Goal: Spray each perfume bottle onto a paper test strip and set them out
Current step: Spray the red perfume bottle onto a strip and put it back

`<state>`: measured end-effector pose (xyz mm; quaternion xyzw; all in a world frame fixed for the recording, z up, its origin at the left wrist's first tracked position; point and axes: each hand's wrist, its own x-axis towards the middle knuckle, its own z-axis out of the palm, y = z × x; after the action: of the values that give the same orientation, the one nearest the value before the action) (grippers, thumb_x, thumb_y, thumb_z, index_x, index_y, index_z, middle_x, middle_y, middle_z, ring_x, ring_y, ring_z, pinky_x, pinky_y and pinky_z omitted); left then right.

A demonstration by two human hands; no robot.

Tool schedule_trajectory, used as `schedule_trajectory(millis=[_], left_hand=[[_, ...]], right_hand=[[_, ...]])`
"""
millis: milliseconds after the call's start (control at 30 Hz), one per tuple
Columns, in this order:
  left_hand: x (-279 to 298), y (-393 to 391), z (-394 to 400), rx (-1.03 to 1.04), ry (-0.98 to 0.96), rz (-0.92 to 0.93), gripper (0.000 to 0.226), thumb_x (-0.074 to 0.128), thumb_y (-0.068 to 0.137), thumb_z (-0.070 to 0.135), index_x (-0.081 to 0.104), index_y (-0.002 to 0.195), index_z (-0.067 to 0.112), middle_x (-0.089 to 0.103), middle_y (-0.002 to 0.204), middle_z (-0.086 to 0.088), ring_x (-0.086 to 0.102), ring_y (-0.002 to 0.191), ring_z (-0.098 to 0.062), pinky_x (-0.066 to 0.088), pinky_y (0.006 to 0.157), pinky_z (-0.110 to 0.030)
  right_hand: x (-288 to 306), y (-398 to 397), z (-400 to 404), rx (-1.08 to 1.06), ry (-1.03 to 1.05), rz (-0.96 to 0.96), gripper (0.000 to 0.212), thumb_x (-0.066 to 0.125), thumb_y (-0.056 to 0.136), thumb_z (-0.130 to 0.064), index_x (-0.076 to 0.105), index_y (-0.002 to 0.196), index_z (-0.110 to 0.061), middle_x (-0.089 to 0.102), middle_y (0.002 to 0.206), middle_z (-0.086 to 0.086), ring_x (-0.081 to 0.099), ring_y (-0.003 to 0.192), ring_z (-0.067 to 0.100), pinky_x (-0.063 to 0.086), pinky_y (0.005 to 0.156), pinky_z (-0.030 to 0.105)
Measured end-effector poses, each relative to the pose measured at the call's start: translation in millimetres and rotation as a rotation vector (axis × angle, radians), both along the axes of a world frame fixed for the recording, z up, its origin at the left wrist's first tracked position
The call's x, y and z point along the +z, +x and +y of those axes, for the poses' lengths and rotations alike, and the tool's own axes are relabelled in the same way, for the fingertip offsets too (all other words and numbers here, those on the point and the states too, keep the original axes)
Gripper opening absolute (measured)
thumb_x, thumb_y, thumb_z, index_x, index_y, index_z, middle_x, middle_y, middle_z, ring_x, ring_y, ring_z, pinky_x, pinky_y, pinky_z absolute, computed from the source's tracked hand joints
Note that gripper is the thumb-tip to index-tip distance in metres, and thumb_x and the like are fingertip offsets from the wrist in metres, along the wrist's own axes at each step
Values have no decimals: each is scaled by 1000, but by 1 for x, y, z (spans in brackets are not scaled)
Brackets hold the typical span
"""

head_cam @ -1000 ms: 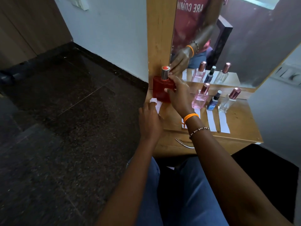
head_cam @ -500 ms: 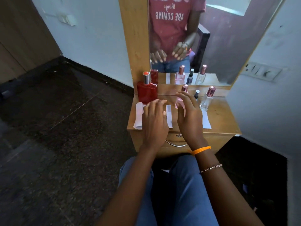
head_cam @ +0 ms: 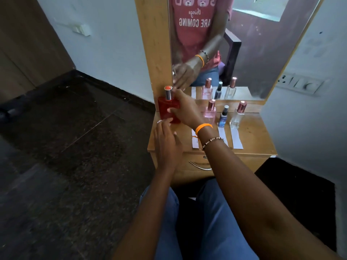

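A red perfume bottle (head_cam: pixel 166 109) with a silver, red-topped cap stands at the back left of the wooden dressing table (head_cam: pixel 251 136). My right hand (head_cam: pixel 185 109) reaches across and grips its side. My left hand (head_cam: pixel 167 143) lies flat just in front of the bottle, fingertips on a white paper strip (head_cam: pixel 159 121) that is mostly hidden under it. To the right stand a pink bottle (head_cam: pixel 210 114), a small blue bottle (head_cam: pixel 223 118) and a clear bottle (head_cam: pixel 237 118). White strips lie in front of them: one (head_cam: pixel 195 144), another (head_cam: pixel 223 136), a third (head_cam: pixel 237 140).
A mirror (head_cam: pixel 253 53) rises behind the table and repeats the bottles and my hand. The white wall (head_cam: pixel 309 109) closes the right side. A drawer handle (head_cam: pixel 200 166) sits below the front edge. Dark floor (head_cam: pixel 75 147) lies to the left; my knees are under the table.
Half a second ago both hands lay flat on the tabletop and the red bottle stood free. My right hand has since crossed left and gripped it; my left hand slid left onto the strip.
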<state>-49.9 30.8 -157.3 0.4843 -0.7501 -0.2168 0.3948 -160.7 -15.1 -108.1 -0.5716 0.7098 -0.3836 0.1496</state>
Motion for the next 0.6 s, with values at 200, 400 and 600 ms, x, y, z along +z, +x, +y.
schedule_trajectory(millis=[200,400,600], left_hand=[[-6,4,-4,-88,-36,-116,34,47,88,2,54,120,10,52,128,-9,40,128,-25,30,110,-34],[-22,-8,6,-273,-73,-285,35,48,87,1,59,119,11,56,131,-8,32,137,-33,21,115,-44],[-30,-7,14,-337,8,-440,46,41,93,7,45,137,20,39,149,4,9,146,-28,2,117,-43]], right_hand=[[-7,-8,-12,-91,3,41,41,65,79,-3,62,118,-11,67,115,12,60,108,28,46,89,31],[0,-10,5,-177,-85,71,41,65,80,-5,63,120,-13,68,114,13,61,105,30,46,89,32],[23,-19,34,-397,-226,173,27,66,81,-16,69,107,-11,72,101,12,64,94,31,46,77,33]])
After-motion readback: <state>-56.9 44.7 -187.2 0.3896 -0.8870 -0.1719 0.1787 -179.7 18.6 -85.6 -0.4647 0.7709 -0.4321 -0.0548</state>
